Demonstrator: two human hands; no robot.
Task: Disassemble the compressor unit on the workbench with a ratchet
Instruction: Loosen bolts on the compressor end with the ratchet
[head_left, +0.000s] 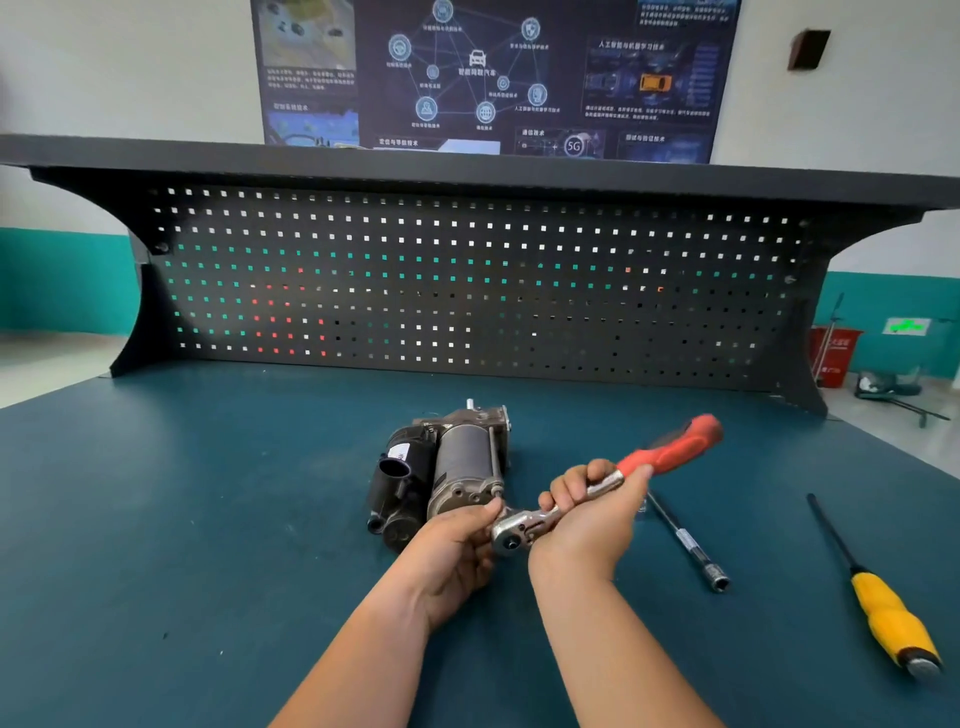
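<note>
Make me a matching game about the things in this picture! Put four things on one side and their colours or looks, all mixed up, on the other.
Things:
1. ratchet
2. screwdriver
3. extension bar
4. compressor

Clues:
A. yellow handle, farthest to the right
B. grey and black body
C. red handle
D. thin silver rod, lying flat

Pairs: 1-C, 2-A, 3-D, 4-B

Socket extension bar (688, 543) beside yellow-handled screwdriver (889, 623), black pegboard (467, 291) behind.
</note>
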